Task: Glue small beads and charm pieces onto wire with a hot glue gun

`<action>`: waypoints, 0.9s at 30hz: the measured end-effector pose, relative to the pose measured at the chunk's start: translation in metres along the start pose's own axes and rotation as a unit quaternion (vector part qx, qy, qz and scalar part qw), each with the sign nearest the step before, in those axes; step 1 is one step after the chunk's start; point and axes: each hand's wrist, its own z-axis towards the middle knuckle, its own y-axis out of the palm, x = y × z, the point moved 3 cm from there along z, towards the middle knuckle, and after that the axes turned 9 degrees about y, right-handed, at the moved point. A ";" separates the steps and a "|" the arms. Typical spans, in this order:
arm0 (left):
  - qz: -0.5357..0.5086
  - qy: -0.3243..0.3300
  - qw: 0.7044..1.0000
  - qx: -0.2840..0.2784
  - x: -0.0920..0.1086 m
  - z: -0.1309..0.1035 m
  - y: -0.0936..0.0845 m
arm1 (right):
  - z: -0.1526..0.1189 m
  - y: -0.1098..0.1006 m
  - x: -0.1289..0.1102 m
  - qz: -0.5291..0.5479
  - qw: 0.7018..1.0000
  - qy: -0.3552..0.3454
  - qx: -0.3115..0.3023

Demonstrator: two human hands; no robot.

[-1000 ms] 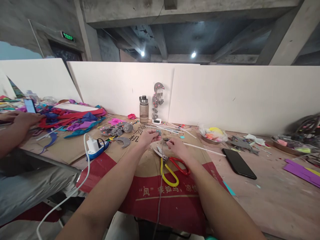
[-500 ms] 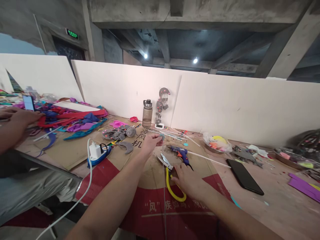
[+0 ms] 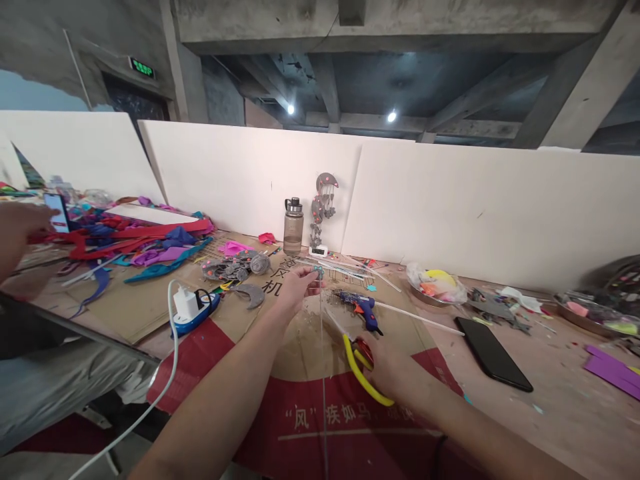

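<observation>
My left hand (image 3: 300, 287) pinches a small teal flower-shaped piece (image 3: 319, 271) above the cardboard (image 3: 300, 333). A thin grey string (image 3: 323, 387) runs from it down toward me. To the right, my right hand (image 3: 380, 360) is closed on the handles of the scissors (image 3: 361, 375), which have a yellow handle and point up and left, close to the string. Just beyond the scissors lies a blue glue gun (image 3: 367, 313) with a long white stick at its back.
A bottle (image 3: 293, 230) and a grey hanging ornament (image 3: 325, 207) stand by the white boards. A power strip (image 3: 195, 313) lies left, a black phone (image 3: 493, 353) right. Far left, another person's hand (image 3: 25, 227) is near a lit phone (image 3: 57, 212) and colored felt.
My right hand has gripped the scissors and shifted them right, turning the handles. My left hand moved slightly left with the flower piece. The other person's hand rose toward the lit phone.
</observation>
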 end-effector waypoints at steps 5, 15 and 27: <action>0.021 0.000 1.000 -0.022 0.001 0.000 0.002 | -0.006 -0.019 0.021 0.280 0.956 -0.069 -0.047; 0.037 0.013 0.996 -0.082 0.004 0.000 0.005 | 0.016 -0.019 0.013 0.524 0.830 -0.111 -0.157; 0.043 -0.027 0.993 -0.111 0.009 -0.005 0.017 | 0.025 -0.011 0.021 0.498 0.833 -0.108 -0.215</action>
